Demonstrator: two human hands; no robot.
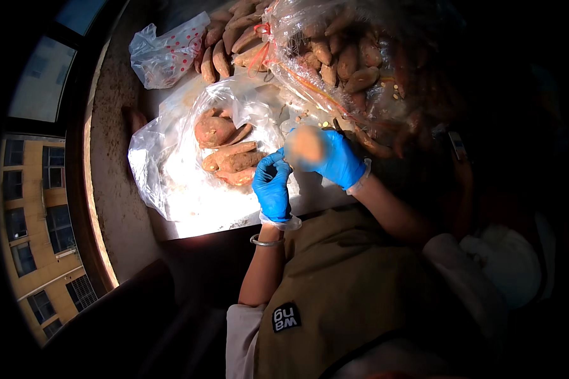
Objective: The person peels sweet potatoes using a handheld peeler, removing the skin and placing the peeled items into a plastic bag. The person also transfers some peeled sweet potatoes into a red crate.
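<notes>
My right hand (336, 158), in a blue glove, holds a roundish tan-orange thing (306, 146), blurred, perhaps a sweet potato. Beside it, my left hand (272, 189), also blue-gloved, has its thumb and fingers curled together close to the lower left edge of that thing; whether something small is pinched there cannot be made out. Left of both hands, several reddish-brown sweet potatoes (237, 162) lie on an opened clear plastic bag (159, 189) in bright sunlight.
More sweet potatoes (362, 79) fill a large clear bag tied with red string (264, 29). A red-dotted plastic bag (170, 52) lies at the upper left. A window ledge (118, 189) runs along the left. At the dark right, another person's hand holds a small pale object (457, 144).
</notes>
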